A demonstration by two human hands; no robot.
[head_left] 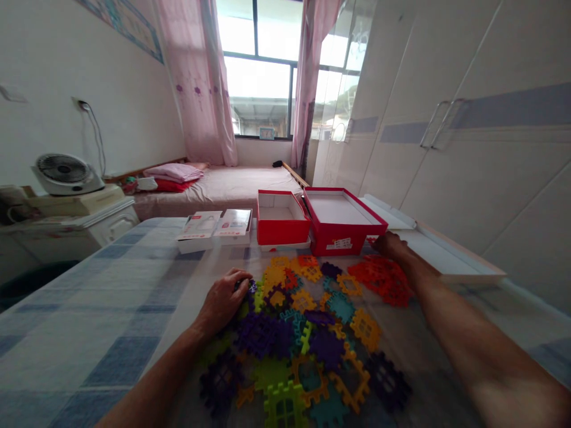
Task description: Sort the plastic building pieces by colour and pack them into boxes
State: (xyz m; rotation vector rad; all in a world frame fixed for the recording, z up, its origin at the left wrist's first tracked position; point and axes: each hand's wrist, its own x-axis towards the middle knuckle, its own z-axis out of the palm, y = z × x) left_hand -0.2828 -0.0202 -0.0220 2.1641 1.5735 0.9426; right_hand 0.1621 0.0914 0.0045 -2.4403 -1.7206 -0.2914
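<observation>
Red interlocking plastic tiles (383,279) lie heaped right of centre; multicoloured tiles (328,348) lie mixed at lower centre; left hand (225,297) curls at a purple tile (252,286), right hand (389,244) beside the crimson box (343,233); I cannot tell whether either grip is clamped.

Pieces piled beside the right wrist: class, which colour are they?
The piled pieces are orange-red, best seen in the head view.

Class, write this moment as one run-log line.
left hand: at colourful pieces; right hand: beside large red box; red pieces: heaped near right hand; small red box: beside large red box
</observation>
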